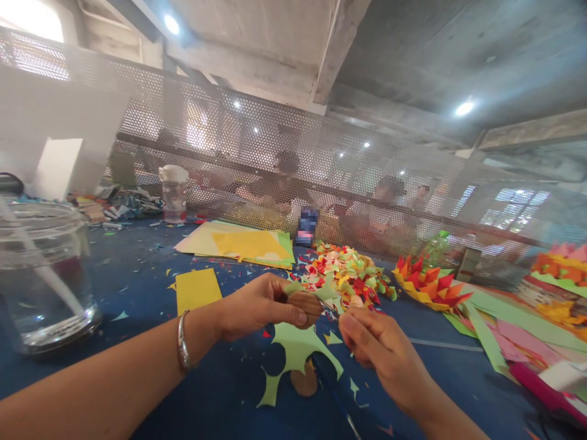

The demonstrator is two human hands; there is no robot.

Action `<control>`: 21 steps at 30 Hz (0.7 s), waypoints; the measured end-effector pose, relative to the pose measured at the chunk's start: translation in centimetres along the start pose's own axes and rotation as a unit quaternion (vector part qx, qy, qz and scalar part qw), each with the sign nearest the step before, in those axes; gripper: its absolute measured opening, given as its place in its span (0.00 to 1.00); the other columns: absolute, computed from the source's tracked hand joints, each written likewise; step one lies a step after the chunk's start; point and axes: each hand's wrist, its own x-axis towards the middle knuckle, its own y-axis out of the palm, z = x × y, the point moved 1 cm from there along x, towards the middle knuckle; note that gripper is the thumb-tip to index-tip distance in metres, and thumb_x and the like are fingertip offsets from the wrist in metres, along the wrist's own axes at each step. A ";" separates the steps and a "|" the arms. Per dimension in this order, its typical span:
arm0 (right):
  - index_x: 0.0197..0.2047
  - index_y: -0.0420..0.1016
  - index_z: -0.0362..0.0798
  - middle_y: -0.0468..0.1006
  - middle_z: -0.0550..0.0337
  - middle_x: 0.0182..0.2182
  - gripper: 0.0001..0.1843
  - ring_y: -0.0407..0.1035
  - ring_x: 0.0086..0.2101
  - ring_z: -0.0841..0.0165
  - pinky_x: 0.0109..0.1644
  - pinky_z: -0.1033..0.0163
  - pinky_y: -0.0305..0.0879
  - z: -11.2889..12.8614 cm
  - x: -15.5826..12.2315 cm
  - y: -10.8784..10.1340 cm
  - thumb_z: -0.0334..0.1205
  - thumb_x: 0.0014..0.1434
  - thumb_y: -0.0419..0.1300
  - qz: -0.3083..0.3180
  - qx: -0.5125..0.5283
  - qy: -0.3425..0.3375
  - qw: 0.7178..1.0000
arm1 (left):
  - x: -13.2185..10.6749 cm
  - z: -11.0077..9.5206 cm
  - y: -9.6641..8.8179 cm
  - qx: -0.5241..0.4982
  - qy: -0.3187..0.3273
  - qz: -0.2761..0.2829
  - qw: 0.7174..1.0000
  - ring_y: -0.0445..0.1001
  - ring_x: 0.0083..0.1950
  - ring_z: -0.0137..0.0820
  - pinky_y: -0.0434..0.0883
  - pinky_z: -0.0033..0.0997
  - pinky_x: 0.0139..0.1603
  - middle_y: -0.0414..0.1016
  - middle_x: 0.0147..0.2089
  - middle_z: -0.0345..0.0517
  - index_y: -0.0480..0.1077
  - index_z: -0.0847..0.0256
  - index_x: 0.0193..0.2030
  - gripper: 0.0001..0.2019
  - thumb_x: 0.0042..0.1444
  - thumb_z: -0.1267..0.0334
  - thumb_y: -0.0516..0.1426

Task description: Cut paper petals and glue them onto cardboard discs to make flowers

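Note:
My left hand [259, 308] pinches a brown rounded flat piece [305, 305] together with a scrap of light green paper, its thumb on top. Close by on the right, the closed fingers of my right hand [378, 348] hold a thin dark tool [329, 307] whose tip meets the brown piece's edge; its kind is not clear. Below both hands lies a light green paper sheet [298, 348] with rounded cut-outs. A second brown round piece [304, 380] is partly under that sheet, and a slim brush-like stick [337, 397] lies beside it.
Behind my hands is a pile of colourful paper scraps [351, 275]. Yellow paper [198, 290], stacked sheets [238, 242] and a phone [306, 226] lie around it. A clear jar [46, 281] stands left, folded paper flowers [428, 287] right. People sit beyond the mesh screen [257, 134].

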 end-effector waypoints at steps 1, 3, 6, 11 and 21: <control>0.24 0.60 0.49 0.48 0.72 0.17 0.25 0.42 0.18 0.75 0.20 0.64 0.37 0.0 0.0 0.0 0.59 0.65 0.51 0.002 0.001 0.000 1.000 | 0.0 0.0 0.0 0.002 0.001 0.005 1.000 0.63 0.31 0.26 0.61 0.30 0.39 0.69 0.27 0.37 0.75 0.63 0.27 0.01 0.47 0.71 0.62; 0.25 0.60 0.49 0.49 0.72 0.18 0.25 0.42 0.19 0.75 0.21 0.64 0.38 0.0 0.0 0.0 0.59 0.65 0.51 0.005 0.000 -0.002 1.000 | 0.0 0.0 0.0 0.010 0.002 0.024 1.000 0.62 0.32 0.26 0.60 0.30 0.39 0.67 0.27 0.37 0.74 0.63 0.26 0.03 0.49 0.71 0.61; 0.25 0.60 0.49 0.49 0.72 0.18 0.25 0.43 0.19 0.75 0.21 0.64 0.38 0.1 -0.1 -0.1 0.59 0.65 0.51 0.009 -0.009 -0.003 1.000 | -0.1 -0.1 0.0 0.020 0.002 0.049 0.999 0.61 0.32 0.26 0.59 0.30 0.39 0.65 0.27 0.37 0.71 0.63 0.24 0.05 0.50 0.70 0.61; 0.24 0.60 0.48 0.49 0.72 0.18 0.26 0.43 0.19 0.75 0.21 0.65 0.39 0.1 0.0 0.0 0.59 0.65 0.52 0.007 -0.019 0.000 1.000 | -0.1 -0.2 -0.3 0.042 -0.010 0.046 0.998 0.61 0.31 0.26 0.59 0.30 0.38 0.67 0.28 0.37 0.73 0.63 0.27 0.03 0.49 0.68 0.61; 0.28 0.62 0.49 0.48 0.73 0.18 0.23 0.40 0.19 0.75 0.21 0.66 0.38 -0.1 0.3 0.9 0.61 0.60 0.57 -0.054 0.061 0.009 0.997 | 0.0 0.7 0.7 0.063 -0.025 0.049 0.996 0.63 0.32 0.28 0.63 0.33 0.41 0.68 0.27 0.37 0.75 0.61 0.26 0.01 0.46 0.68 0.62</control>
